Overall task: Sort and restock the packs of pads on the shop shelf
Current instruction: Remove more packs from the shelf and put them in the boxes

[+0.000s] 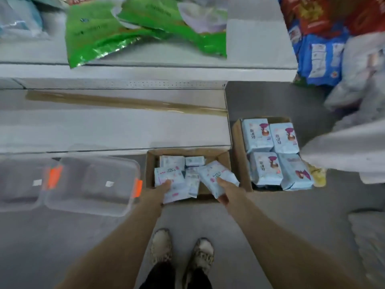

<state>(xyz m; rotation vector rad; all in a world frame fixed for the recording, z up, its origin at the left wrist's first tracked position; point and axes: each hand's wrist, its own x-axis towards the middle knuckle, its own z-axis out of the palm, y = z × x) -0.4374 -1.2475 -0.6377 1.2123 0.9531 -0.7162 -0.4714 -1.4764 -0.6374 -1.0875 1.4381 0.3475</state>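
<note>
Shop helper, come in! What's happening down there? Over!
Left hand grips one pack in the small box. Right hand grips a tilted pack at its right side. Clear tub beside the box, not blocking.

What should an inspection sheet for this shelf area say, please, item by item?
Surface: grey floor; white lower shelf with a brown tape strip.
Job's things: left cardboard box with small pad packs; right cardboard box with light blue pad packs.
Clutter: two clear plastic bins with orange latches, on the floor at left.
Grips: left grip holds a white-pink pack; right grip holds a second pack; both over the left box.
Cables: nothing seen.
Surroundings: green bags on the upper shelf; blue bags and white plastic sacks at right.
</note>
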